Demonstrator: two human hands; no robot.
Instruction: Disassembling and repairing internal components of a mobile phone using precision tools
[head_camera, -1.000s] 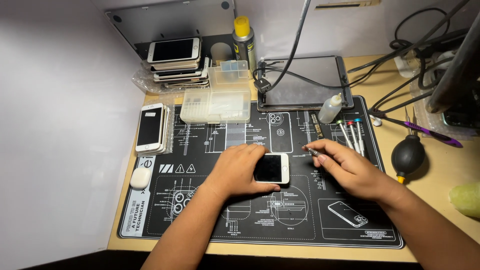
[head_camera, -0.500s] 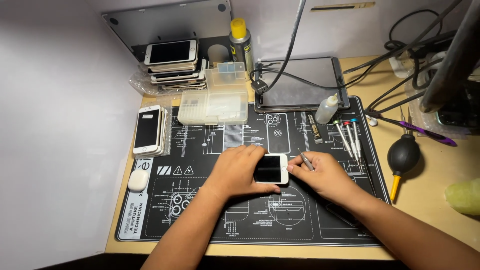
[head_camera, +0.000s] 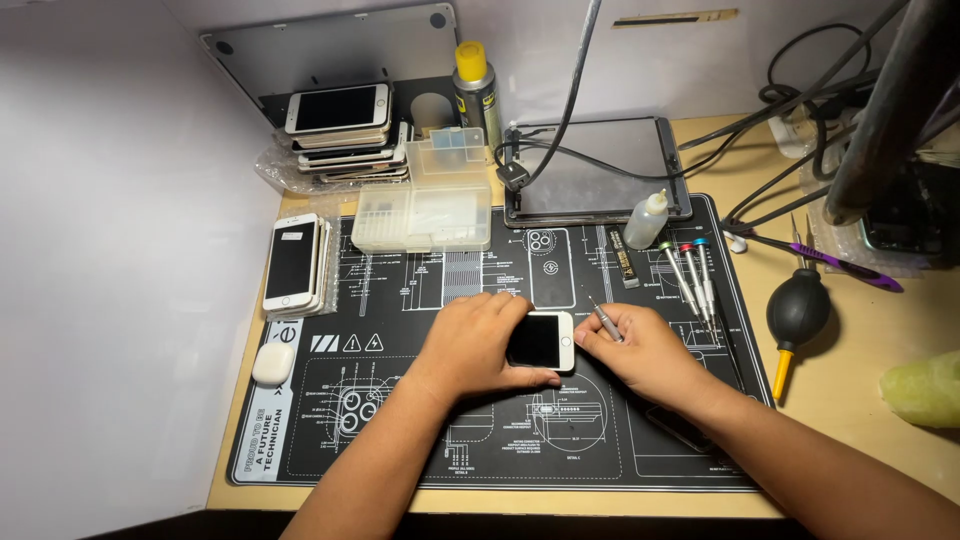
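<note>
A white smartphone (head_camera: 545, 341) with a dark screen lies flat in the middle of a black repair mat (head_camera: 400, 420). My left hand (head_camera: 470, 345) covers its left half and grips it by the edges. My right hand (head_camera: 640, 350) sits at the phone's right end, pinching a thin silver screwdriver (head_camera: 604, 320) whose tip points down toward that end.
Three screwdrivers (head_camera: 690, 275) and a small dropper bottle (head_camera: 646, 221) lie at the mat's upper right. A clear parts box (head_camera: 425, 215), two stacks of phones (head_camera: 295, 262) (head_camera: 340, 125), a tablet (head_camera: 590, 170), a black air blower (head_camera: 797, 315), purple tweezers (head_camera: 830, 258) and a white earbud case (head_camera: 273, 363) surround it.
My right hand has moved left with the screwdriver, from the open mat to the phone's right end. The left hand has stayed on the phone.
</note>
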